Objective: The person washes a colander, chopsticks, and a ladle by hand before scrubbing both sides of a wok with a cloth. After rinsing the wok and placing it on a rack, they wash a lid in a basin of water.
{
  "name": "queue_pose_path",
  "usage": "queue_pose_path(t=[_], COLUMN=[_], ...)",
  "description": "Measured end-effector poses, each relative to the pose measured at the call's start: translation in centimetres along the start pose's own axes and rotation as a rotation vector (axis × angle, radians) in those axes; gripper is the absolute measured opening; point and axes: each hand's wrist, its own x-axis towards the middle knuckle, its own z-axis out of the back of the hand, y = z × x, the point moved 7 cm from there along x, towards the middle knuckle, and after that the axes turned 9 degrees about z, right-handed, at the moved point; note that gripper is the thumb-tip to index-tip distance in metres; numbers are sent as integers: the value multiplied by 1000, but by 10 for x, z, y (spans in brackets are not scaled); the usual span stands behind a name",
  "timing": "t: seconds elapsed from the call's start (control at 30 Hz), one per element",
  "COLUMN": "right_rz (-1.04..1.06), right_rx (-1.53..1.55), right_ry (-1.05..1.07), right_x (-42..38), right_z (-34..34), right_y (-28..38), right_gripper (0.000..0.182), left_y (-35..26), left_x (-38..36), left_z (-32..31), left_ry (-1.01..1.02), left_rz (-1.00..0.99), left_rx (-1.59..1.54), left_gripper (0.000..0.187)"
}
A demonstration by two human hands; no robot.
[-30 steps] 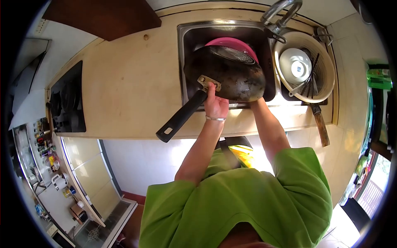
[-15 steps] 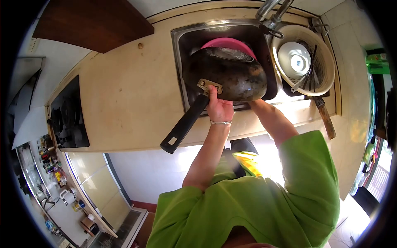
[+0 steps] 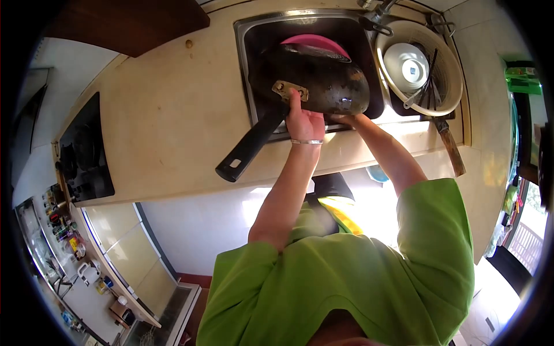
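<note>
A black wok (image 3: 329,81) is tilted over the steel sink (image 3: 242,63), its sooty underside facing me. My left hand (image 3: 303,124), with a bracelet at the wrist, grips it where the long black handle (image 3: 248,147) meets the pan, thumb on the metal bracket. My right hand (image 3: 345,119) touches the wok's near rim, and most of its fingers are hidden under the pan. Behind the wok, a pink basin (image 3: 316,41) sits in the sink.
A cream strainer basket (image 3: 444,98) to the right of the sink holds a white bowl (image 3: 407,66) and chopsticks. A wooden-handled knife (image 3: 451,151) lies on the counter below it. The beige counter (image 3: 173,115) runs left to a black hob (image 3: 83,153). The tap (image 3: 375,11) stands behind the sink.
The wok has tipped a little further back into the sink, covering more of the pink basin. My right hand's fingers now show at the wok's near rim.
</note>
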Motion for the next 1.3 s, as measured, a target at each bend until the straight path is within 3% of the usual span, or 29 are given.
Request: queue_pose_path(t=[0.3,0.37,0.4,0.57,0.77,1.03,1.23,1.3], right_rz=[125,353,381,97,-31,-141,-216,-148], right_rx=[-43,-37,8,435,593,475,352,876], right_ry=[189,-232,-301,-385,-456,-297,46,-10], right_x=[-7,-11,-11,11,21,24,0,7], right_z=[-12,-2,0,6,10,23,47,-12], right_y=[-6,-10,-10,6,17,23,53,35], right_gripper=[37,37,37,37,37,38,39,37], left_y=[-2,-4,-5,-7,-7,-4,-3,1], left_x=[2,4,6,8,8,4,7,7], left_z=[-2,-3,-5,-13,-8,-14,-7,-7], left_ry=[-72,-87,-91,-104,-129,-101,-148,-61], left_rz=[-32,-46,-47,-47,-52,-47,-46,-34], left_rx=[-23,4,8,36,85,35,45,44], left_gripper=[28,28,28,29,29,30,33,35])
